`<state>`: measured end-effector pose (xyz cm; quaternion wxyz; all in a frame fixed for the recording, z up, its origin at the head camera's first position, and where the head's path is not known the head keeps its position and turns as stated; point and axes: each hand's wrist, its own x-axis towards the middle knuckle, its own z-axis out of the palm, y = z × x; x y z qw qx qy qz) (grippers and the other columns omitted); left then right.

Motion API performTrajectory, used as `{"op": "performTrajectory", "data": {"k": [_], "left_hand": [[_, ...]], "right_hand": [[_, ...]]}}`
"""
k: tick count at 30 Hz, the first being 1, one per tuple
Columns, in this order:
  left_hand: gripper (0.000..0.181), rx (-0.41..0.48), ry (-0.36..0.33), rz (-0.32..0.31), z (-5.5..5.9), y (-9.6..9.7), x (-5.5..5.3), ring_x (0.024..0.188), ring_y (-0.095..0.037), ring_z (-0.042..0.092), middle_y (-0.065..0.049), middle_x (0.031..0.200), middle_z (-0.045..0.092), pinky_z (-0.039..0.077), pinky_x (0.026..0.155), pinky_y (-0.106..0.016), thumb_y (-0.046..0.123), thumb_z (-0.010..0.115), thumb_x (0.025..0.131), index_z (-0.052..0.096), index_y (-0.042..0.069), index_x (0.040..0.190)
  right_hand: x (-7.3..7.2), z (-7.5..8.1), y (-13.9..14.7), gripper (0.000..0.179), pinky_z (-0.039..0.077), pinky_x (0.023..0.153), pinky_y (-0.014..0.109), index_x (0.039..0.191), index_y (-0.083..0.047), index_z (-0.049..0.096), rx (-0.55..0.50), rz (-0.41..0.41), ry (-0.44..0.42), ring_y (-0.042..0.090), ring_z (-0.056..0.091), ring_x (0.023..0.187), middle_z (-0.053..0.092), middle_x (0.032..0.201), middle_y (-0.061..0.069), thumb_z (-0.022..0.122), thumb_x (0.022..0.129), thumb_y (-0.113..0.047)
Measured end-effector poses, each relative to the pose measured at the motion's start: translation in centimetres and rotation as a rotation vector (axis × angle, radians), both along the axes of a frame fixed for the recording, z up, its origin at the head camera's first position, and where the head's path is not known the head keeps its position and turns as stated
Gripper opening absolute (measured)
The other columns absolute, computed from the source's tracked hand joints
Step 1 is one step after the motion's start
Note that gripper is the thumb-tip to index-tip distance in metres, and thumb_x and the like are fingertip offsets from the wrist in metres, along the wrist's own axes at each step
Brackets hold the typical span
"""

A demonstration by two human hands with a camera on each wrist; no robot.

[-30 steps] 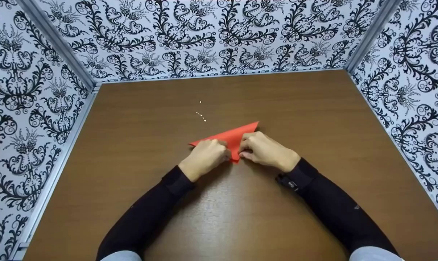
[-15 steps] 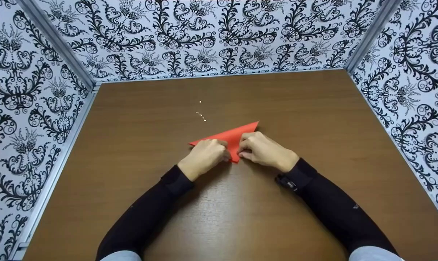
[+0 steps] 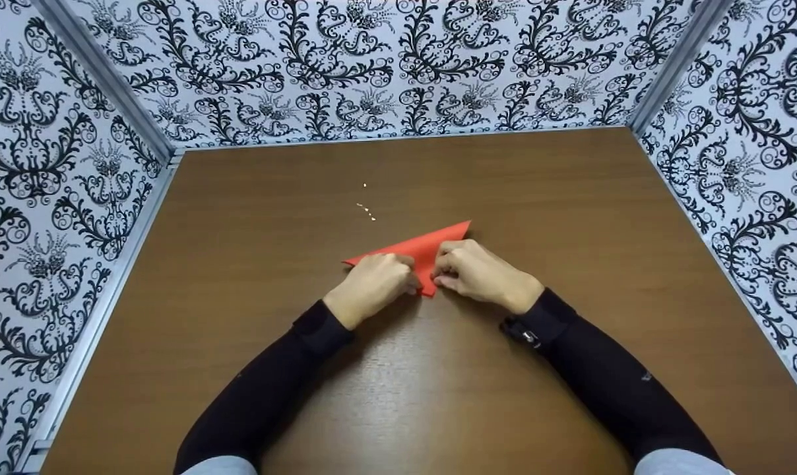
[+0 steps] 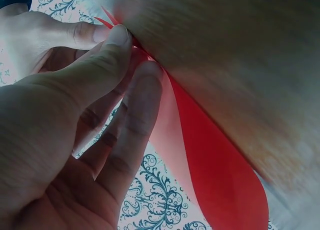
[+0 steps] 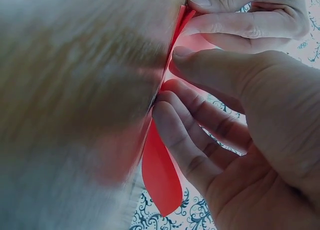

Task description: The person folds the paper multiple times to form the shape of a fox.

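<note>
A folded sheet of red paper (image 3: 427, 249) lies on the brown table, roughly triangular, its long edge slanting up to the right. My left hand (image 3: 376, 285) pinches its lower left side between thumb and fingers. On the opposite side my right hand (image 3: 483, 272) pinches the paper, a short way from the left one. Between the two hands the narrow lower tip of the sheet shows. In the left wrist view a loose red flap (image 4: 220, 165) bulges away from the fingertips. The right wrist view shows another curved flap (image 5: 161, 175) below the right fingers.
Several tiny white specks (image 3: 367, 210) lie on the table (image 3: 398, 382) beyond the paper. Walls with a black and white scroll pattern (image 3: 385, 72) enclose the back and both sides. Dark sleeves (image 3: 266, 389) cover both forearms.
Almost nothing differs. The right fingers shift very slightly at the paper's edge, while the left hand and the sheet stay in place.
</note>
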<state>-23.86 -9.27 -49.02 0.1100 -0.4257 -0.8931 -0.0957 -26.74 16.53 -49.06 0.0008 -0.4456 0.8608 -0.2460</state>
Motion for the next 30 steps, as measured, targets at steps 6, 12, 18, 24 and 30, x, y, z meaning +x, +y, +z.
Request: {"op": "performTrajectory", "data": {"k": [6, 12, 18, 24, 30], "left_hand": [[0.007, 0.007, -0.003, -0.021, -0.05, -0.09, 0.02, 0.076, -0.018, 0.076, 0.000, 0.087, 0.074, 0.067, 0.071, -0.037, 0.027, 0.090, 0.095, 0.094, 0.024, 0.090], [0.009, 0.000, -0.034, -0.034, 0.02, -0.18, 0.07, 0.076, -0.018, 0.073, 0.000, 0.089, 0.075, 0.065, 0.072, -0.037, 0.019, 0.089, 0.095, 0.092, 0.026, 0.091], [0.008, 0.019, -0.063, -0.030, 0.06, -0.28, 0.04, 0.077, -0.019, 0.074, -0.002, 0.089, 0.075, 0.066, 0.073, -0.038, 0.022, 0.089, 0.099, 0.093, 0.024, 0.093], [0.006, 0.058, -0.106, -0.019, 0.34, -0.83, -0.37, 0.079, -0.021, 0.077, -0.004, 0.090, 0.076, 0.068, 0.074, -0.043, 0.023, 0.089, 0.101, 0.094, 0.021, 0.099], [0.007, 0.070, -0.122, -0.004, 0.45, -0.94, -0.45, 0.080, -0.023, 0.079, -0.004, 0.093, 0.077, 0.070, 0.073, -0.046, 0.023, 0.088, 0.103, 0.094, 0.020, 0.101]], "right_hand": [[-0.08, -0.12, 0.01, 0.008, 0.069, 0.084, 0.040, 0.106, -0.006, 0.090, 0.004, -0.004, -0.016, 0.022, 0.078, 0.097, 0.079, 0.107, 0.010, 0.084, 0.103, 0.000], [-0.08, -0.07, 0.10, 0.009, 0.069, 0.086, 0.040, 0.106, -0.006, 0.090, 0.011, -0.004, -0.009, 0.022, 0.079, 0.098, 0.079, 0.107, 0.010, 0.083, 0.104, 0.000], [-0.11, -0.09, 0.13, 0.009, 0.069, 0.086, 0.041, 0.105, -0.006, 0.090, -0.004, -0.004, -0.016, 0.023, 0.079, 0.098, 0.079, 0.106, 0.010, 0.084, 0.103, 0.002], [-0.20, -0.03, 0.12, 0.008, 0.069, 0.085, 0.039, 0.104, -0.006, 0.090, -0.016, -0.008, -0.032, 0.021, 0.078, 0.096, 0.079, 0.106, 0.009, 0.085, 0.104, -0.001], [-0.11, -0.13, 0.07, 0.007, 0.069, 0.084, 0.038, 0.103, -0.007, 0.090, -0.031, -0.016, -0.023, 0.019, 0.079, 0.095, 0.079, 0.105, 0.008, 0.086, 0.104, -0.002]]}}
